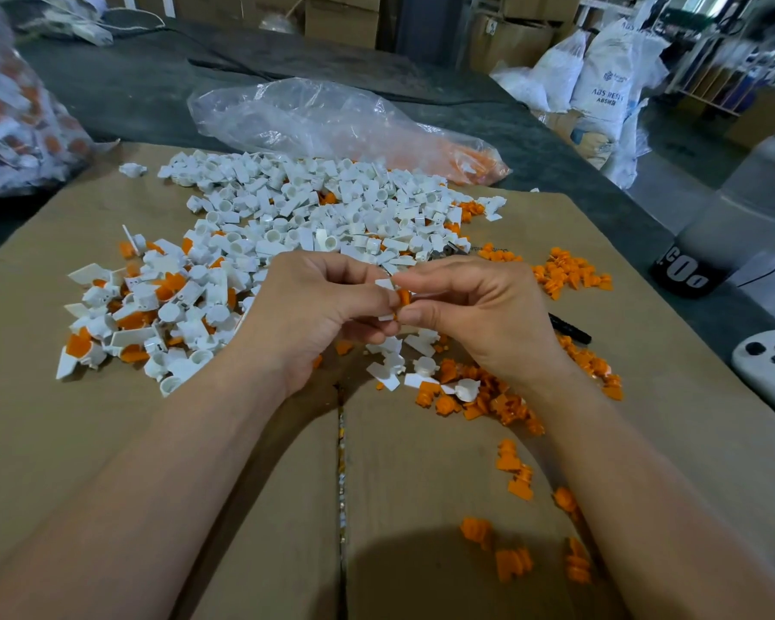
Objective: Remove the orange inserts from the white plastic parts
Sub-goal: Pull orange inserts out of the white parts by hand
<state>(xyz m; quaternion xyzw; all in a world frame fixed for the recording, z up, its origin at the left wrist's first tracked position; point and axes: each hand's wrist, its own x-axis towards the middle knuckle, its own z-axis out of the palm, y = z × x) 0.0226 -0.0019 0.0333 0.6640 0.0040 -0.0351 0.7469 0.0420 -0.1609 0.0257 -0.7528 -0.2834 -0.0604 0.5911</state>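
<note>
At the centre of my view I have both hands together over the cardboard [162, 463]. My left hand [318, 315] has its fingers curled around a white part [385, 284], and my right hand [479, 313] pinches the orange insert [403, 297] between thumb and forefinger, right where the two hands meet. The insert looks partly out of the part, but my fingers hide the seat, so I cannot tell how much is left in. To do this well, I judge I should hold the white part firm and steady with the left and draw the insert straight out along its own axis with the right. A slight twist should help if it sticks, whereas levering sideways could snap a thin white tab. Once free, the insert belongs with the loose orange pieces [488, 398] at about four o'clock. The shell goes with the cleared white pile [314, 208] at twelve, well apart from the unsorted heap [153, 306] at nine.
</note>
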